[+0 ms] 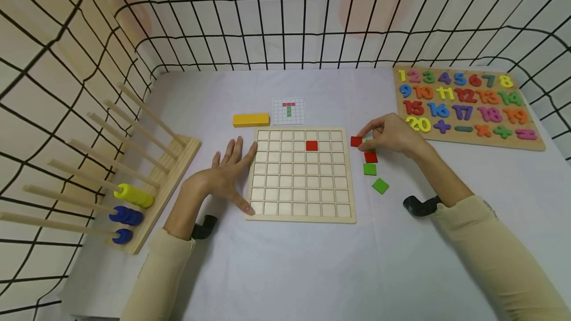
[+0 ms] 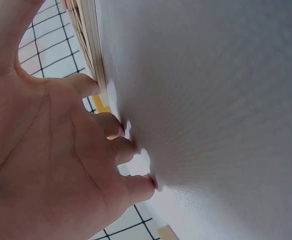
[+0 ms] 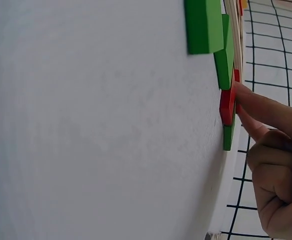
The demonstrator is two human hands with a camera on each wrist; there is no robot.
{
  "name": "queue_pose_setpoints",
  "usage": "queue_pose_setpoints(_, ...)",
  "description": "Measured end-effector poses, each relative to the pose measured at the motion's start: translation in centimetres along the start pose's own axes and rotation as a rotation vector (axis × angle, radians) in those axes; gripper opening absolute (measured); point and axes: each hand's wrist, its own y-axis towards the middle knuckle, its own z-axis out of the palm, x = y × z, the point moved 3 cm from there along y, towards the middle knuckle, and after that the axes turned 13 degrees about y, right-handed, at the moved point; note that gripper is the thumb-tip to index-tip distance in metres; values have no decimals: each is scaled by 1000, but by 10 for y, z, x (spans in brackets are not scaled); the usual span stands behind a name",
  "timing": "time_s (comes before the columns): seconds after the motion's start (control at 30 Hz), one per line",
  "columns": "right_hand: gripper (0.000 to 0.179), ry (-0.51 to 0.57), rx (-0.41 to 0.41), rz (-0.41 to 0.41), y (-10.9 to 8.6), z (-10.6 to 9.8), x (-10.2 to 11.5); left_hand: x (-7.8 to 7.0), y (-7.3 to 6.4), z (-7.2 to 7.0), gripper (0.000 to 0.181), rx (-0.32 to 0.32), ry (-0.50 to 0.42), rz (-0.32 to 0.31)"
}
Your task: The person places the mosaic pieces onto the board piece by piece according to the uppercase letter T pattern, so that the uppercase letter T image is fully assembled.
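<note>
A wooden grid board (image 1: 301,220) lies flat, with one red square tile (image 1: 312,145) in a cell of its second row. My left hand (image 1: 221,176) spreads its fingers along the board's left side; thumb and index finger touch the edge, and the other fingertips rest on the cloth (image 2: 210,125). Just off the board's upper right side, my right hand (image 1: 394,134) pinches another red tile (image 1: 356,141) between thumb and index finger. Below that hand lie a red tile (image 1: 371,157) and two green tiles (image 1: 370,169). The hand partly hides a further green tile.
Behind the board sit a pattern card (image 1: 289,111) showing a red and green T and a yellow bar (image 1: 251,120). A pegged stand (image 1: 178,162) with yellow and blue beads is at left, a number puzzle board (image 1: 468,135) at back right. Black wire mesh (image 1: 281,33) encloses the back and sides.
</note>
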Motion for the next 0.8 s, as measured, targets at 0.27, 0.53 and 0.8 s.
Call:
queue_pose_setpoints(0.27, 38, -38, -48, -26, 5, 6, 9, 0, -1, 0, 157, 4, -1, 10)
queue_pose_setpoints(0.53, 35, 17, -15, -58, 8, 24, 36, -1, -2, 0, 157, -1, -13, 17)
queue_pose_setpoints(0.8, 31, 71, 39, -97, 19, 53, 58, 0, 1, 1, 158, 7, -13, 14)
